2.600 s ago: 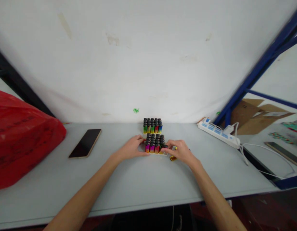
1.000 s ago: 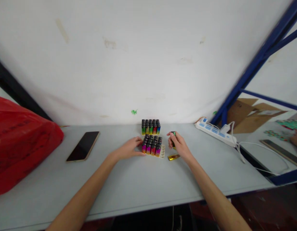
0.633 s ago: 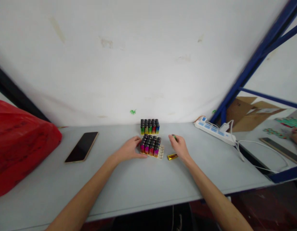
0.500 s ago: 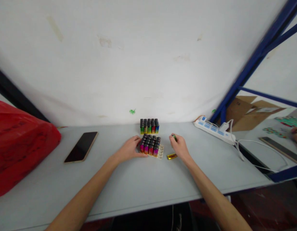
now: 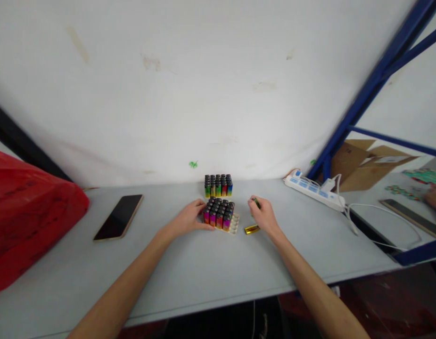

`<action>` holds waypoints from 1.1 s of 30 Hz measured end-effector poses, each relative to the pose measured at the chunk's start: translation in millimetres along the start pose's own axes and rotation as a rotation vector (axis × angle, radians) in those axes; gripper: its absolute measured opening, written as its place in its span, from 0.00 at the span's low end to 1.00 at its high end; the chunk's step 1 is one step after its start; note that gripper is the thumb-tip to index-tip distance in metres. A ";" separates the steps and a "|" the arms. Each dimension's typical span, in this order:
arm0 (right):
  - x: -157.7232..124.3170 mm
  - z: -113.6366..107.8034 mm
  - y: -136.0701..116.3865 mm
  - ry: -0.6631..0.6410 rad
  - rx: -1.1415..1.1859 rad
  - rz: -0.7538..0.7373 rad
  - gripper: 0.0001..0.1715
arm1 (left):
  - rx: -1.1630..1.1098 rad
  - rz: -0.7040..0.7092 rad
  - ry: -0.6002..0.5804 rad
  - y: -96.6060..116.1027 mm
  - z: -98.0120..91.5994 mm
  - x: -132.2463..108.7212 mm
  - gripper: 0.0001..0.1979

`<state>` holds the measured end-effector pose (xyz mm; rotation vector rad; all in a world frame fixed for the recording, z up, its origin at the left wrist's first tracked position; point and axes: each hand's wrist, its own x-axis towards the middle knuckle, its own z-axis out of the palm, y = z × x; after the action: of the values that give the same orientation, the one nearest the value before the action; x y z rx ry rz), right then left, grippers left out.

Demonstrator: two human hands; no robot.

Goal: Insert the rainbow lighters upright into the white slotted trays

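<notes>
Black-topped lighters (image 5: 218, 213) in pink, purple and orange stand upright in rows in a pale tray (image 5: 234, 224), whose right-hand column of slots shows bare. My left hand (image 5: 187, 218) grips the tray's left side, thumb at the front corner and fingers behind. To the right of the tray, my right hand (image 5: 263, 214) is closed around a green lighter (image 5: 256, 202); only its end shows above the fist. A gold-yellow lighter (image 5: 252, 229) lies flat on the table just below that hand. Behind the tray, a second block of lighters (image 5: 218, 185) stands upright near the wall.
On the left are a dark phone (image 5: 119, 217) and a large red bag (image 5: 30, 219). A white power strip (image 5: 314, 190) with cables sits at the right, beside a blue metal frame (image 5: 366, 94). Beyond it are a cardboard box (image 5: 359, 165) and another person's hand (image 5: 435, 197).
The view has shifted very slightly. Both hands keep their places, the left at the tray and the right around the green lighter.
</notes>
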<state>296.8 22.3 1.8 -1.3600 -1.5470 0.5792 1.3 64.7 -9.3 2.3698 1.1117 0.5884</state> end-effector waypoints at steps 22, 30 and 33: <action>0.1 -0.2 5.7 -0.294 -0.284 -0.250 0.21 | -0.024 -0.031 -0.001 4.4 -0.9 0.1 0.36; 3.0 -9.5 3.0 -0.342 -0.362 -0.357 0.21 | 0.008 -0.037 -0.012 5.3 -0.9 -0.8 0.35; 1.5 -9.0 2.1 -0.346 -0.364 -0.354 0.22 | 0.002 -0.026 -0.004 7.0 -1.9 -1.4 0.35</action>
<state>305.9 22.1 4.4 -1.2433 -2.2024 0.3306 3.7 60.0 -4.1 2.3541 1.1402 0.5729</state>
